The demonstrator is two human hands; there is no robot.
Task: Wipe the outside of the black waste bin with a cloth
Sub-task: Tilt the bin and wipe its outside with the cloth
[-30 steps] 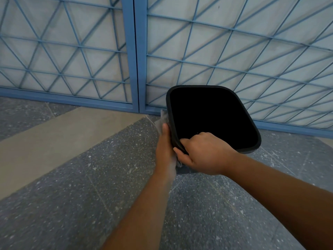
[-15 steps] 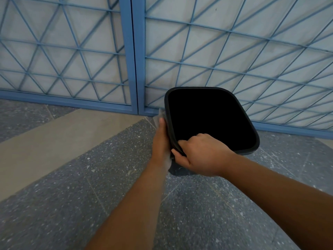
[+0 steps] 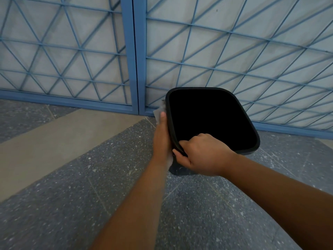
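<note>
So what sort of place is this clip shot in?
Probably a corridor or entrance area of a public building, though that is a guess. The speckled terrazzo floor, the blue metal lattice panels along the wall, and the black waste bin standing on the floor suggest it.

Both forearms are bare up to where the picture cuts them off: no sleeves, no watch, no bracelet, no gloves. The left hand (image 3: 162, 139) and the right hand (image 3: 203, 156), the latter nearer the black waste bin (image 3: 210, 120), carry no rings on the fingers (image 3: 182, 143) that show. Fingernails are short and unpainted.
</note>
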